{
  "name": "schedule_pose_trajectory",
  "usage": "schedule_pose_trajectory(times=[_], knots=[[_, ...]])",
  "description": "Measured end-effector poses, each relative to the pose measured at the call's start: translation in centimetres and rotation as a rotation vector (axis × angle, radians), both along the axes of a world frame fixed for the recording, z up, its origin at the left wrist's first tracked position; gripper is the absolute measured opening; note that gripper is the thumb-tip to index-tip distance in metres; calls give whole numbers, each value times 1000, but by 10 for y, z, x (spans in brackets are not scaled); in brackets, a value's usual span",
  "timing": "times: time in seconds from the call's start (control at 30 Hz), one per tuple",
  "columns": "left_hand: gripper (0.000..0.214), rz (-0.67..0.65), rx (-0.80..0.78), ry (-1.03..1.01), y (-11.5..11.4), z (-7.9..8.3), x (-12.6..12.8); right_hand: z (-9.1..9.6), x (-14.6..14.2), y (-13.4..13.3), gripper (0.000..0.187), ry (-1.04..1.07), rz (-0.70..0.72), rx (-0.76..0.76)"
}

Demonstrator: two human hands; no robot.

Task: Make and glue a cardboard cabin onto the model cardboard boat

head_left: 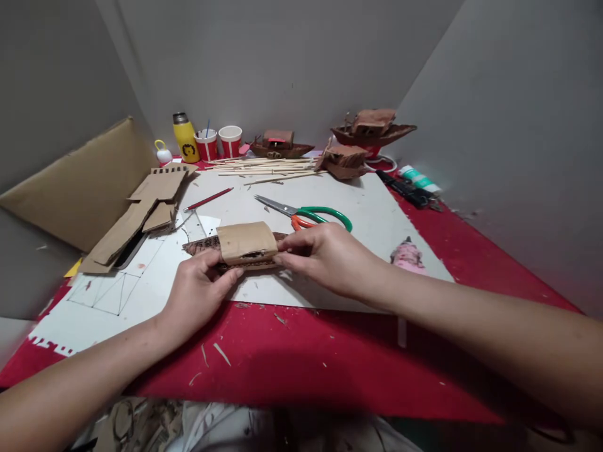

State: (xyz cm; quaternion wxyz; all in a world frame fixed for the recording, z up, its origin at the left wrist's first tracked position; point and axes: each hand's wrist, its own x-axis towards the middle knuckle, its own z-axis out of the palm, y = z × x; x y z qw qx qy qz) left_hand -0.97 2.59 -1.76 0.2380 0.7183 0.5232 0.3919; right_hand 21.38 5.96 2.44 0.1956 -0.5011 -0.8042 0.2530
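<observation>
Small cardboard boat (200, 243) lay near the front edge of a white sheet (358, 201) on the red bench (339, 358); bearings taken from the boat, 12 o'clock pointing away from the person. A curved tan roof (247, 238) sat over its middle, with a dark, ragged patch along the near side. Left hand (196, 281), at about 8, was partly closed, fingers at the left edge of the roof and thumb along the near side, gripping the boat. Right hand (325, 257), at 3, had thumb and forefinger nearly together, pinching the boat's right end. Scissors (296, 212) with green and orange handles lay spread at 2, just beyond the right hand; red pencil (210, 199) at 11; thin sticks (264, 166) strewn at 12. Cut cardboard (141, 216) was piled at 10, ruled line drawing (117, 292) at 8. Along the back: yellow bottle (184, 138) and two red-and-white cups (230, 143) near 11, a brown model boat (280, 149) just past 12, two more model boats (374, 130) between 1 and 2. Pale wood slivers (222, 355) were scattered toward 6.
</observation>
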Motion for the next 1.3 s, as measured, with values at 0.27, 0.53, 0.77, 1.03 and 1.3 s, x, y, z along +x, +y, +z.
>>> schedule_pose_trajectory(times=[0.27,0.53,0.77,1.03,1.3], knots=[[19,23,-26,43,0,-1,1,-10,-11,2,14,386,-95,-394],[32,79,-73,56,-10,6,-14,-3,-10,6,28,239,-84,-475],[23,97,581,284,-18,30,-40,5,-8,4,29,115,-79,-503],[58,-100,-8,118,31,34,-46,1,-8,2,31,44,21,-353],[83,-236,2,470,39,38,-38,6,-14,8,21,-3,101,-368]])
